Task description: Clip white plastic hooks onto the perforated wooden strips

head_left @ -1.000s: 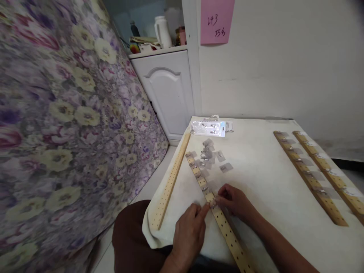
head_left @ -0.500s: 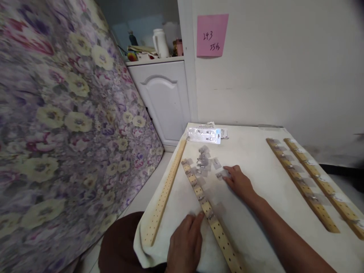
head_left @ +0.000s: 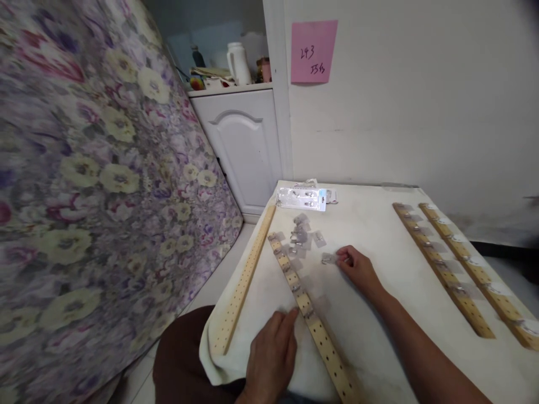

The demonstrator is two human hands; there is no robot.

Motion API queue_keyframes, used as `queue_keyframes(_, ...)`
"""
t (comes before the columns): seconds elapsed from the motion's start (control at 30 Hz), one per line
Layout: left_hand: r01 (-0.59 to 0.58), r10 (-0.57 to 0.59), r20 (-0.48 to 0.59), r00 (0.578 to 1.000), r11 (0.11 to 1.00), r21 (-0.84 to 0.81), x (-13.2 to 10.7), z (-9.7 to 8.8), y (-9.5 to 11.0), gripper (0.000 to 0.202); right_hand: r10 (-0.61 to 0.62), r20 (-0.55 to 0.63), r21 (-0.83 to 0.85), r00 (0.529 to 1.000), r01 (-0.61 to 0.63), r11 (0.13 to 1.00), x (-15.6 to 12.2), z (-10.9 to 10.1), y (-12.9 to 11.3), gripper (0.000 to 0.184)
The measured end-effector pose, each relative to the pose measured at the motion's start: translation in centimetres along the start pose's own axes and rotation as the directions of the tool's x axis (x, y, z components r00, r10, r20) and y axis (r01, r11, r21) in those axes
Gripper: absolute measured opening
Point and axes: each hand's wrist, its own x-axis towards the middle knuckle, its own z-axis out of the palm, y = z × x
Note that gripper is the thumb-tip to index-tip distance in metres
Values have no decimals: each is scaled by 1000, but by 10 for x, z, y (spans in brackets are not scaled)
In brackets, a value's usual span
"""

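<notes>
My right hand (head_left: 357,268) pinches the edge of a small clear plastic card (head_left: 328,258) with a silvery metal piece on it, low over the white cloth. My left hand (head_left: 273,350) rests near the front, fingers curled, one fingertip against the left edge of a perforated wooden strip (head_left: 326,349). Along the strip's far half sit several silvery metal pieces with clear cards. Left of the right hand, another clear card (head_left: 319,238) lies by itself. Beyond the strip is a loose pile of similar cards (head_left: 298,235). The left hand's inner fingers are hidden.
A bare perforated wooden strip (head_left: 244,280) lies along the table's left edge. On the right are two strips (head_left: 447,278) (head_left: 484,280) with cards fixed along them. A clear package (head_left: 301,198) is at the far edge. A floral curtain (head_left: 105,185) hangs at the left.
My right hand's fingers have drawn together on the small clear card, and the hand has shifted slightly right. My left hand stays by the strip.
</notes>
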Motion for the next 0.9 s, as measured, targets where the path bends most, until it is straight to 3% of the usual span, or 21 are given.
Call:
queue_keyframes(0.23, 18, -18, 5, 1000, 1000, -13, 1, -2, 2, 41, 48, 20, 222, 999, -51, 974, -14, -10, -4, 28)
queue_keyframes(0.4, 36, -37, -12, 999, 995, -88, 1, -3, 5, 36, 92, 238, 556, 967, -213, 803, -51, -19, -18, 30)
queue_keyframes(0.53, -9, -12, -92, 996, 973, -231, 0, -6, 5, 32, 38, 495, 526, 868, -334, 782, -83, -13, -30, 28)
queue_keyframes(0.6, -40, 4, -120, 993, 952, -305, -3, -8, 6, 32, 32, 560, 489, 828, -361, 794, -94, -7, -30, 29)
queue_keyframes(0.8, -54, 30, -61, 998, 899, -435, -27, -7, 29, 34, 79, 605, 409, 792, -395, 822, -113, 9, -22, 25)
queue_keyframes(0.9, -12, -1, -30, 1000, 893, -451, -35, -3, 39, 37, 92, 578, 401, 811, -380, 833, -118, 10, -20, 19)
